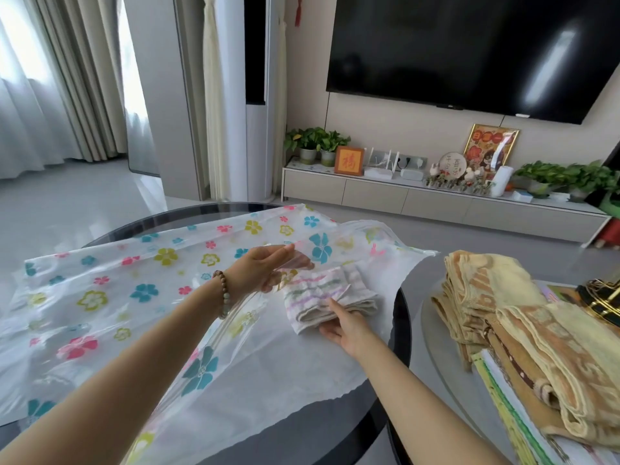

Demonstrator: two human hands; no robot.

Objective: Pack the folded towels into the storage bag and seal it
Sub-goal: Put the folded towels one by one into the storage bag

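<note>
So your bag [100, 290] was thin crinkly plastic, see-through flower-print top and white underside, spread on the round dark glass table [401, 337]. Your left hand [265, 266] pinched the top film, lifting the mouth open. Your right hand [349, 327] gripped the folded towel [322, 297], soft white with pastel stripes, sitting right at the mouth on the white layer. Fuzzy yellow towels [503, 330] were stacked off right
</note>
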